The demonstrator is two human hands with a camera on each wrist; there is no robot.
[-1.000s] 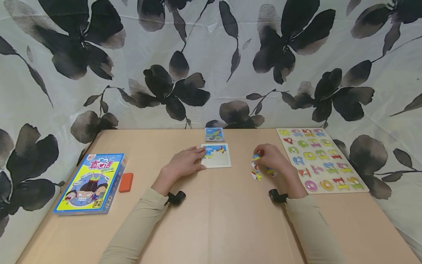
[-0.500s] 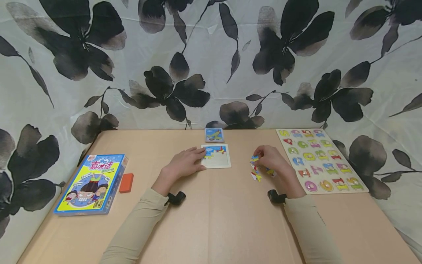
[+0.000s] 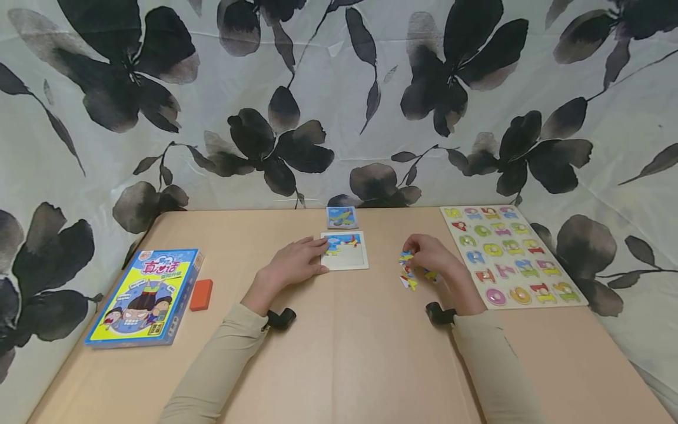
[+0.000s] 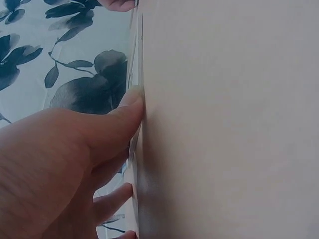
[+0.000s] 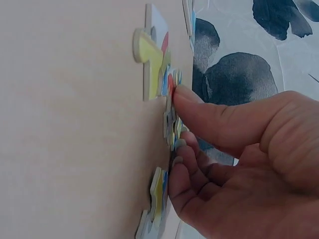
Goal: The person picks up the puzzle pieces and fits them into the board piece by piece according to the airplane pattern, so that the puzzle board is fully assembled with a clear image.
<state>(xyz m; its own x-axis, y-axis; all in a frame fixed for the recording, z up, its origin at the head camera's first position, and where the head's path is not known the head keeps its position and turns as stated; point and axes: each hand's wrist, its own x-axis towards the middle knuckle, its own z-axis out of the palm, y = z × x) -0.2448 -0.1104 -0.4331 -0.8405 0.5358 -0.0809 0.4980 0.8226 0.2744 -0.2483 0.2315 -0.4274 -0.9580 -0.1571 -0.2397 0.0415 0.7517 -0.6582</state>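
Observation:
A small white puzzle tray (image 3: 349,259) lies mid-table, its upper part covered by joined blue and red pieces. My left hand (image 3: 295,263) rests at its left side with fingers extended; in the left wrist view the thumb (image 4: 130,107) touches the tray's edge. To the right, my right hand (image 3: 431,254) is over a loose pile of puzzle pieces (image 3: 408,282). The right wrist view shows thumb and curled fingertips on either side of a puzzle piece (image 5: 171,84) with red on it, among other pieces. A yellow-edged piece (image 5: 153,62) lies beside them. The palm hides part of the pile.
A small blue picture card (image 3: 341,218) lies behind the tray. On the right is a large sheet of colourful printed figures (image 3: 511,259). A blue and yellow box (image 3: 140,300) and a red-orange block (image 3: 200,295) stand left. Floral cloth (image 3: 318,88) hangs behind the table.
The hands stay almost where they were, the left on the tray and the right at the loose pieces. The head view shifts slightly.

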